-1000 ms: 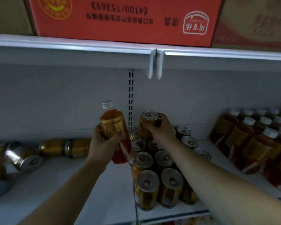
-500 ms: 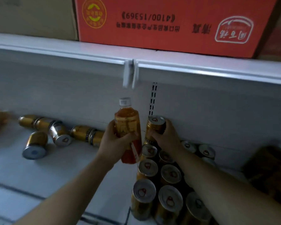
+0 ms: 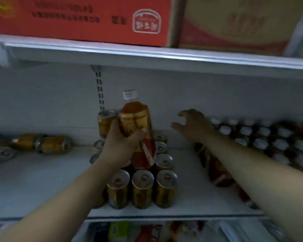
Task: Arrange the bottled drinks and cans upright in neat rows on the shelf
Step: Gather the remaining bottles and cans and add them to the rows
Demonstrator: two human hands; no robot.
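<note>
My left hand [image 3: 120, 147] grips an amber bottle [image 3: 138, 130] with a white cap and a gold and red label, held upright above a block of gold cans [image 3: 142, 187] standing in rows on the white shelf [image 3: 42, 186]. One gold can [image 3: 105, 122] stands stacked on top of the back row, just left of the bottle. My right hand [image 3: 193, 127] hovers with spread fingers and holds nothing, to the right of the cans and beside rows of white-capped bottles [image 3: 262, 142].
Several gold cans [image 3: 42, 144] lie on their sides at the left of the shelf. Red and brown cartons [image 3: 98, 20] sit on the shelf above. A slotted upright [image 3: 99, 88] runs down the back wall. More goods show on the shelf below.
My right hand has let go of the stacked can and moved right towards the bottles. The view has swung to the right; my left hand still holds the bottle.
</note>
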